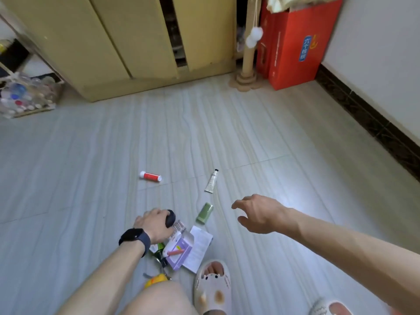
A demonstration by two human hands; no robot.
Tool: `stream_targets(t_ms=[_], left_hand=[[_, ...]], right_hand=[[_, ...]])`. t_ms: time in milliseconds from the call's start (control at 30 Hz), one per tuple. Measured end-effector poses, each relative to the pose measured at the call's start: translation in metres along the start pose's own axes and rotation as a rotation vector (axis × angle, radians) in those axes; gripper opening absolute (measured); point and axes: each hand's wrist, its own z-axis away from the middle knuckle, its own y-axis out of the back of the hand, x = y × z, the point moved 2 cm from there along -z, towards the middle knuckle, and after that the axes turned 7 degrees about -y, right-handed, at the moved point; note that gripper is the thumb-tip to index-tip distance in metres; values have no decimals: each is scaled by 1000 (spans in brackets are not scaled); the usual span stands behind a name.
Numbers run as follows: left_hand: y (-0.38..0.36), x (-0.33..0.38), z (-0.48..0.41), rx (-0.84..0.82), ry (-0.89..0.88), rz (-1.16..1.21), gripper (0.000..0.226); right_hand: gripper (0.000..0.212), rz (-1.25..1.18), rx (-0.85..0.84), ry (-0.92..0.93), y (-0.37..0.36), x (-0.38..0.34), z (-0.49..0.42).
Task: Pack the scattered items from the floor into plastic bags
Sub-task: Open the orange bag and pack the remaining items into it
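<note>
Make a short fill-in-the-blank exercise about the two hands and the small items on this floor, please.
1. The round object in the left hand is ___ in colour.
2. The right hand holds ___.
3. The tube farthest left on the floor is ___ with a white cap.
4. The watch is on the ___ wrist.

Missing words: black, nothing, red, left.

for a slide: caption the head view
Left hand grips a black object; open right hand hovers near a green tube.
</note>
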Motion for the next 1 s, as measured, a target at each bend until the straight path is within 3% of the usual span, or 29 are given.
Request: stream_targets(t_ms=[200, 367, 533, 667, 767, 867, 1000], left_hand=[[-104, -5, -28, -112, -7, 136, 90], [-149, -3, -45, -19, 14, 257, 107], [-169, 0, -49, 63, -37, 280, 95], [-165, 2, -48, 85, -28, 223, 76], [-164, -2, -49, 92, -18, 209, 67], [-160, -3, -48, 84, -34, 252, 64], [-142, -3, -48, 109, -6, 384, 69]], right_hand=[[63, -156, -304, -82, -93, -48, -62], [56, -365, -330, -250, -151, -85, -101], [46, -580, -263, -449, -197, -112, -126], [53, -784, -241, -583, -193, -117, -130], [53, -891, -297, -610, -194, -117, -132], [37, -951, -306, -586, -191, -117, -133], [40, -1008, -259, -577, -169, -102, -126]])
